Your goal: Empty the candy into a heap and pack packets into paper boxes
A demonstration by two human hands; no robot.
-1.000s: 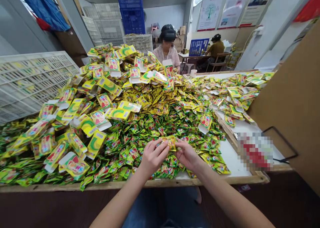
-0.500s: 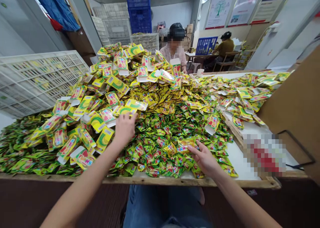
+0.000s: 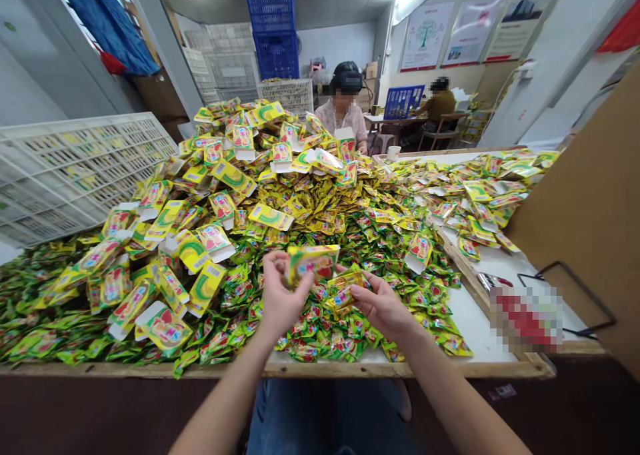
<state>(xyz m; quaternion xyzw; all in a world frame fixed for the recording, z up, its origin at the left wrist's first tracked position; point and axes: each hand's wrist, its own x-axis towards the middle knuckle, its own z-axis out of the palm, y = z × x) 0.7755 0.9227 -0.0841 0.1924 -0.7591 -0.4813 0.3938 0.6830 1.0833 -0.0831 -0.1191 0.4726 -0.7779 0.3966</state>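
Note:
My left hand (image 3: 285,292) is closed on a small yellow and green box (image 3: 314,262), held upright above the pile. To its right, my right hand (image 3: 383,302) pinches yellow packets (image 3: 343,292) close to the box's right end. Below both hands lie many small green packets (image 3: 320,332) with red pictures. Yellow and green boxes (image 3: 203,288), several with white open flaps, are heaped over packets on the left. Yellow packets (image 3: 320,198) form a mound behind the hands.
A white crate (image 3: 85,175) leans at the left. The table's wooden edge (image 3: 350,370) runs in front of me. A wooden strip (image 3: 460,262), more boxes, a black metal frame (image 3: 607,308) and cardboard (image 3: 585,195) are on the right. A person (image 3: 345,112) sits opposite.
My left hand has moved right from the heap with a box now in it. My right hand has shifted slightly left with its yellow packets, bringing the hands close together. The view has shifted slightly.

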